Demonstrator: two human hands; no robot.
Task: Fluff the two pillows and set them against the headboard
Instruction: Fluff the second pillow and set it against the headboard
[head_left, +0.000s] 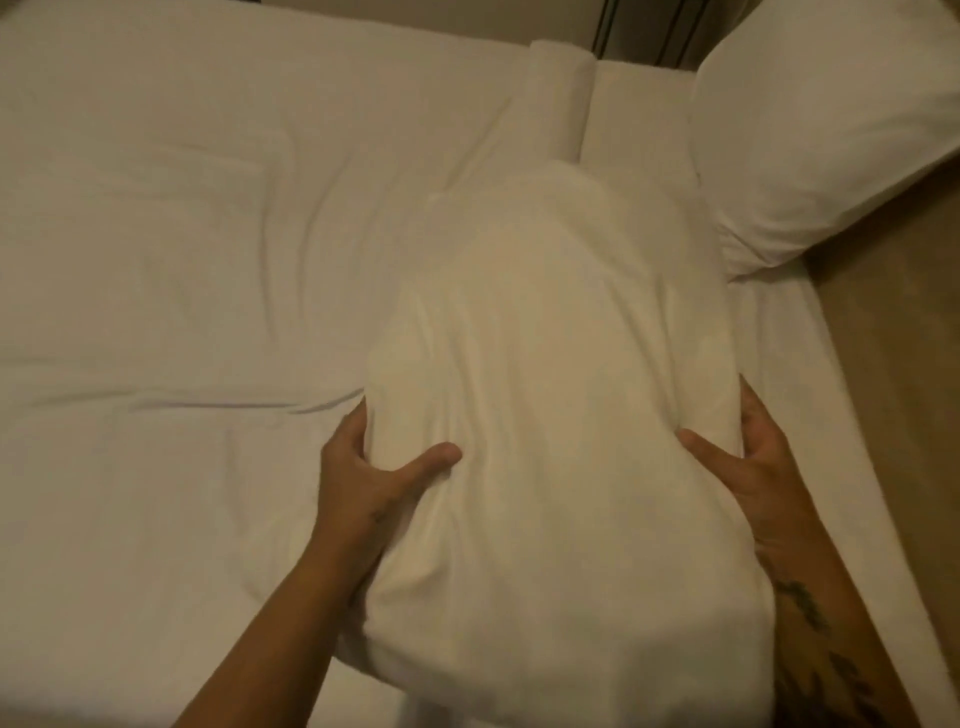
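A large white pillow (550, 395) lies lengthwise on the bed in front of me, its near end close to my body. My left hand (371, 467) grips its left side, thumb pressed into the top and fingers tucked under the edge. On the pillow's right side my right hand (753, 462) grips the same way, thumb on top. A second white pillow (826, 135) rests at the upper right, leaning over the bed's right edge against the beige surface there.
The white sheet (182, 260) is wrinkled and spreads wide to the left. A rolled white towel or bolster (558, 96) lies at the far edge. A beige surface (893, 364) runs along the bed's right side. Dark vertical stripes (639, 31) show beyond the far edge.
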